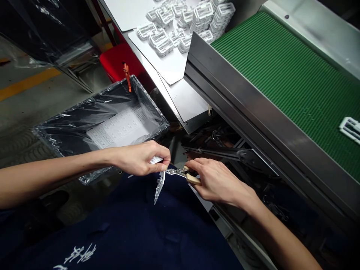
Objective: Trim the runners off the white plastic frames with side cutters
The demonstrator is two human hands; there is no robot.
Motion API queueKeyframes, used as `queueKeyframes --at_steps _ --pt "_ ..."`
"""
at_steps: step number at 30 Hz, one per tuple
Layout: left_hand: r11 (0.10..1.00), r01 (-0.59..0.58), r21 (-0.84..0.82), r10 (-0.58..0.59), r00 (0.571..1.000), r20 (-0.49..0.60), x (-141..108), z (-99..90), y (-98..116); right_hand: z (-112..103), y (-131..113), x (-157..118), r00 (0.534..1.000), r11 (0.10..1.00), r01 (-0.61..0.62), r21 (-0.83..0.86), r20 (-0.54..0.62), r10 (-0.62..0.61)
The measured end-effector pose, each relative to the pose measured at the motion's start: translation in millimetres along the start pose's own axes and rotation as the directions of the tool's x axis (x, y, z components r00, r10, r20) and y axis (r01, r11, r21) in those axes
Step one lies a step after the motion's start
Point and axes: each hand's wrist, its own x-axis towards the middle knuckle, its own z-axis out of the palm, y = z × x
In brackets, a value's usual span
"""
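Note:
My left hand (143, 158) is closed on a white plastic part (159, 187), which hangs below the fingers and partly shows inside the fist. My right hand (218, 180) grips a pair of nippers (193, 179) with tan handles. Their metal jaws meet the white part right beside my left fingertips; whether the jaws are fully closed I cannot tell. Both hands are above my dark blue clothing, between the lined bin and the conveyor's side.
A bin (67, 112) lined with black plastic holds flat white pieces. Stacks of white frames (164, 41) stand on a table (194, 99). The green conveyor belt (281, 63) carries a white frame (351, 129). Behind the bin is a red stool (112, 62).

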Motion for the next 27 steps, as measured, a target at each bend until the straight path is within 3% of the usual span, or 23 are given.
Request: queueKeyframes --at_steps 15,23,27 --pt "0.999 0.006 -0.034 -0.006 1.0 0.013 0 3.0 -2 -26 -4 13 0.989 0.993 0.061 -0.098 0.143 -0.047" --pt "0.997 0.032 -0.074 -0.033 0.999 -0.019 -1 6.9 -7 -12 5 15 0.995 0.999 0.049 -0.017 0.092 -0.047" --pt "0.995 0.064 -0.08 -0.067 0.997 -0.045 -3 8.2 -7 1 12 11 0.998 0.995 -0.047 0.089 0.047 0.043"
